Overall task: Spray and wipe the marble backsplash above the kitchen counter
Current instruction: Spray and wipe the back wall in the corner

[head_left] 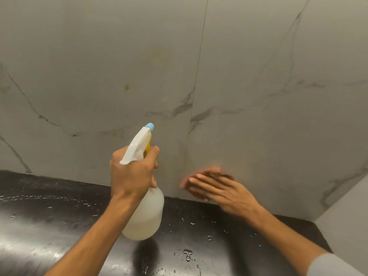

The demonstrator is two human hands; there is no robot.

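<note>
Your left hand point(133, 174) is clamped round the neck of the spray bottle point(145, 218), with the fingers curled under the white trigger head. One fingertip shows at the front of the yellow trigger. The hand hides the neck and the joint between head and body. The blue nozzle point(150, 126) points up and away toward the marble backsplash point(119, 66). The translucent bottle body hangs clear above the black desk point(49, 216), and you cannot read the liquid level through it.

Your right hand point(217, 188) lies flat against the lower backsplash, just above the desk's rear edge, to the right of the bottle. Its fingers are straight and close together, not curled. The fingers are blurred. A dark brown patch point(225, 175) shows beneath the fingertips, but you cannot tell whether it is a cloth, a pad or shadow. A grey sleeve point(330, 265) is cut off at the lower right corner.

The backsplash fills the upper part of the view. A vertical seam point(199, 66) divides its panels. A small brown spot point(127, 87) sits left of the seam, with a faint yellowish smear higher up. Water droplets point(187, 253) lie scattered on the desk. A pale side wall point(350, 226) closes the right edge.
</note>
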